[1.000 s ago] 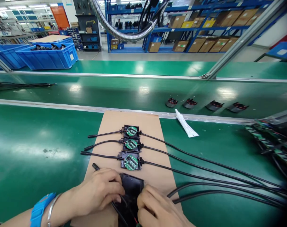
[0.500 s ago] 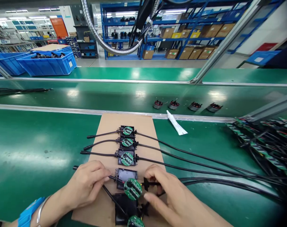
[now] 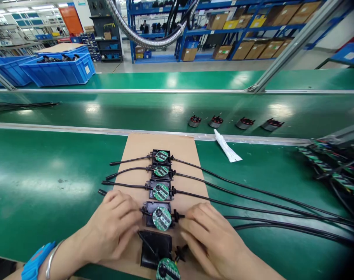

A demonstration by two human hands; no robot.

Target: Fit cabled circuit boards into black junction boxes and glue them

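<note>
A brown cardboard sheet (image 3: 142, 149) lies on the green bench. On it sit several black housings in a row, each with a round green circuit board and black cables running left and right. My left hand (image 3: 114, 225) pinches the cable at the left side of the fourth housing (image 3: 157, 218). On that housing's right side, my right hand (image 3: 211, 237) pinches the cable connector. The round green board (image 3: 161, 218) sits in the housing between my hands. Nearer me lies another black housing (image 3: 155, 247) with a loose green board (image 3: 167, 270).
Several small motor-like parts (image 3: 216, 121) and a white tube (image 3: 227, 147) lie by the metal rail (image 3: 63, 129). A tangle of cables and boards (image 3: 334, 171) lies at the right. Blue crates (image 3: 57, 70) and shelving with cartons stand far behind.
The green board that hung tilted in front of the fourth housing now sits flat inside it. Both hands moved closer to the housing's sides.
</note>
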